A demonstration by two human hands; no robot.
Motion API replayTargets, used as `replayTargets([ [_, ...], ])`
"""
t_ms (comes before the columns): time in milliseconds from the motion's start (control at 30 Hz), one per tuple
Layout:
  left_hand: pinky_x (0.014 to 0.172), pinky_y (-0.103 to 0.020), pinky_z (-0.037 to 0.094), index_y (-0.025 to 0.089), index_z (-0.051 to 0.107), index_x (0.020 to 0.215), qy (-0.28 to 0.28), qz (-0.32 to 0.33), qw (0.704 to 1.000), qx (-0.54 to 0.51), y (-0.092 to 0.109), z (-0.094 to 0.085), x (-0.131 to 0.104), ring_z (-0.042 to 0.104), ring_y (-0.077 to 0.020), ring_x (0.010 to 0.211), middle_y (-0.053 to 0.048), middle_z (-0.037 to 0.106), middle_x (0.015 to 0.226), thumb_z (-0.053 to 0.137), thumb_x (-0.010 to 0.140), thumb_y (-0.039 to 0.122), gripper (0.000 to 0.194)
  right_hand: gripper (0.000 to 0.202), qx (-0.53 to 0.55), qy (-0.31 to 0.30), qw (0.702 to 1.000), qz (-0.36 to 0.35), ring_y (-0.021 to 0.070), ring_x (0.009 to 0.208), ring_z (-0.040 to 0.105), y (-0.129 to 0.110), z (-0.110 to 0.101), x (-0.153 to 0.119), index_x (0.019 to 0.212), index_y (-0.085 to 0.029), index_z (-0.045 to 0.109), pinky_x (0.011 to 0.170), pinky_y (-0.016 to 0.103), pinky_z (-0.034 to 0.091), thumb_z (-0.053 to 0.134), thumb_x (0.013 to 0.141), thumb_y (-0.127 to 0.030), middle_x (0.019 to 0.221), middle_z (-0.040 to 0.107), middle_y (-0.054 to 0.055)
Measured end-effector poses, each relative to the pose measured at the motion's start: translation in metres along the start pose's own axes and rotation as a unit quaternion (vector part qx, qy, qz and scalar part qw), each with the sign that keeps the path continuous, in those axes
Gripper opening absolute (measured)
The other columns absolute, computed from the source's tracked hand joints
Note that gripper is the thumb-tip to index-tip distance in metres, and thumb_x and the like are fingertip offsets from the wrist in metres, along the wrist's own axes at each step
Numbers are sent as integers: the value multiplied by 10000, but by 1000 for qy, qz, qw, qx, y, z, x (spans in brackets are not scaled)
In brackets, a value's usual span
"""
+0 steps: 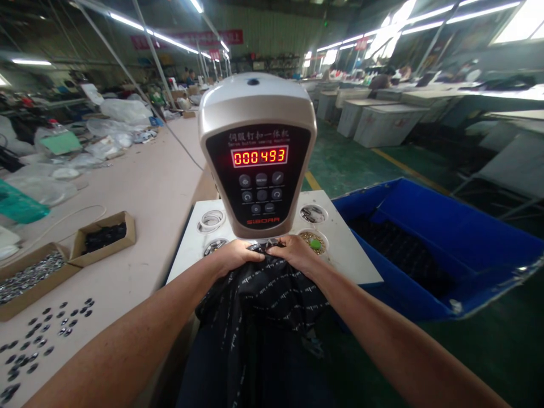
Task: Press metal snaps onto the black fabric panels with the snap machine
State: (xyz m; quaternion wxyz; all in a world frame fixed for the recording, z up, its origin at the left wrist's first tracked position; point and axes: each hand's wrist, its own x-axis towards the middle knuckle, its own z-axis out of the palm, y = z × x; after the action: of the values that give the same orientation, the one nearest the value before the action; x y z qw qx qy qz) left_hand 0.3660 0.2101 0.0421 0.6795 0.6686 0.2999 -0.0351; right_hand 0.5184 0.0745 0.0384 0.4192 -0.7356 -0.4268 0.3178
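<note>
Black fabric (272, 289) lies bunched over the person's lap, its gathered top edge held up under the sewing head; rows of small white lettering run across it, too small to read. Along the left stretches a long pale table (140, 181), cluttered with clear plastic bags towards its far end. A red banner (187, 38) hangs at the back, its characters too blurred to make out. To the right stands a blue bin (501, 249) with dark cloth inside. Straight ahead rises the button-sewing machine (257, 105): its black panel carries a line of Chinese characters, "Servo Button Sewing Machine" in small print beneath, a red display reading 000493, eight round keys, and an orange brand name beginning "SIBO", its last letters uncertain. Under the head sits a white board (352, 260) with round wells, the near right one holding small gold-coloured pieces and a green lump (315, 244). Both hands meet at the cloth just below the machine: the left hand (242, 255) pinches the edge under its thumb, and the right hand (293, 252) grips it close beside. Two cardboard boxes (110, 247) on the table hold black pieces and silvery ones; loose shiny discs (40, 341) lie scattered nearer.
</note>
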Motion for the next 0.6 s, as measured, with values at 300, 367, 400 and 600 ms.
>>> replayTargets([
  [300, 898, -379, 509, 165, 733, 994, -26, -28, 998, -47, -3, -3, 5, 687, -269, 909, -64, 770, 934, 847, 589, 358, 462, 212, -18, 0, 1000, -10, 190, 759, 649, 0, 0, 6, 837, -156, 781, 656, 249, 421, 684, 758, -326, 799, 744, 7],
  [367, 881, -376, 513, 163, 733, 979, -30, -34, 998, -48, -4, -4, 7, 689, -265, 889, -64, 769, 913, 855, 577, 371, 469, 210, -24, 5, 1000, -19, 194, 764, 654, 3, 1, 7, 845, -156, 783, 652, 249, 421, 687, 760, -322, 799, 749, 10],
  [400, 873, -375, 515, 161, 734, 966, -32, -36, 998, -48, -4, -5, 7, 689, -262, 875, -66, 768, 906, 858, 570, 381, 469, 206, -33, 9, 999, -24, 198, 766, 656, 4, 1, 8, 846, -159, 785, 648, 250, 419, 691, 759, -321, 792, 750, 10],
  [600, 810, -363, 511, 148, 736, 899, -23, -32, 999, -20, -5, -7, 4, 677, -251, 800, -76, 761, 880, 856, 573, 446, 458, 187, -102, 27, 992, -67, 197, 737, 649, 9, 1, 9, 809, -170, 780, 614, 251, 387, 698, 773, -335, 745, 737, 11],
])
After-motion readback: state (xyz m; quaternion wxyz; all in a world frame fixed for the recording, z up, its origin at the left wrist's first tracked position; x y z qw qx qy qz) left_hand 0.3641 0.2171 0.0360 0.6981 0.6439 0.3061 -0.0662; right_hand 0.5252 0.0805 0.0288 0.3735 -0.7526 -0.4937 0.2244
